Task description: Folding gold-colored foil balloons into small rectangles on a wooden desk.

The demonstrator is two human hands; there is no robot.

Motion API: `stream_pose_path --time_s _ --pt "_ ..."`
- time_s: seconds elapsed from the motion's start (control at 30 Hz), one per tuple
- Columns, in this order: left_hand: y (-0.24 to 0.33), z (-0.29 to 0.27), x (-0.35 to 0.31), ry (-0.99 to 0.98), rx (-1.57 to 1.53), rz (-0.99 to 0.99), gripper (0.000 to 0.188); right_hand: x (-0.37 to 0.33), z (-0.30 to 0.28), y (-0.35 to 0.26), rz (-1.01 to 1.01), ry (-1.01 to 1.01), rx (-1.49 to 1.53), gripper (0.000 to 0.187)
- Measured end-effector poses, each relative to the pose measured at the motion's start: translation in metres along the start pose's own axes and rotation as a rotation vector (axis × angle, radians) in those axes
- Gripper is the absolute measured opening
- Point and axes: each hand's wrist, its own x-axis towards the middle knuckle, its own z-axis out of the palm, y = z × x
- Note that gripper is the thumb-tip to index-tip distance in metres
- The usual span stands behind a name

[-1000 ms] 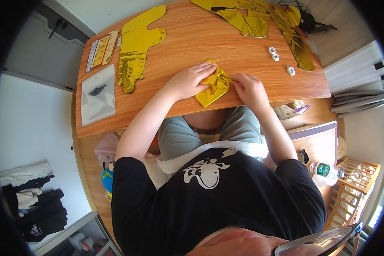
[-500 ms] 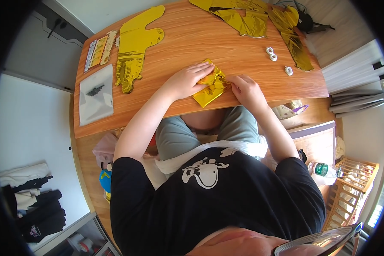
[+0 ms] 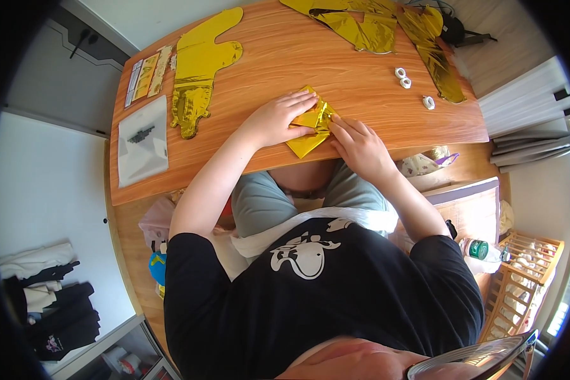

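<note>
A folded gold foil balloon, flat and creased, lies near the table's front edge in front of me. My left hand rests over its left side, fingers stretched out and thumb apart, pressing it against the wood. On its right edge lie the outstretched fingertips of my right hand, the thumb lower down by the table. Both hands are open, and parts of the foil are hidden under them. Beyond my left hand, a flat gold foil balloon is spread out at the far left.
More gold foil lies at the far right, with a long piece beside it. Small white rolls sit on the right. At left are a clear plastic bag and a printed card. The wooden table edge curves before me.
My right hand has moved slightly left onto the foil, and its fingers have gone from pinched at the edge to stretched out. The foil's right side looks flatter. My left hand stays put.
</note>
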Motion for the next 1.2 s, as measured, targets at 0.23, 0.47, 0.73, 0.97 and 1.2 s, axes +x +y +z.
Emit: stream_pose_path --time_s 0.23,0.47,0.73,0.97,1.2 --pt "-0.001 -0.002 -0.002 -0.013 -0.026 -0.026 0.075 -0.006 0.001 -0.005 0.027 -0.026 -0.027 0.059" --pt "0.005 -0.006 0.0 -0.022 -0.013 -0.054 0.068 -0.009 0.001 -0.011 0.053 -0.084 -0.08 0.065" --pt "-0.002 0.001 0.003 -0.117 0.186 -0.013 0.046 -0.009 0.005 -0.018 0.086 -0.058 -0.136 0.065" --pt "0.013 -0.015 0.015 -0.199 0.29 -0.022 0.042 -0.001 0.011 -0.02 0.111 -0.029 -0.067 0.063" --pt "0.005 0.001 0.016 -0.064 -0.043 -0.033 0.053 0.002 0.01 -0.016 0.058 -0.051 -0.07 0.064"
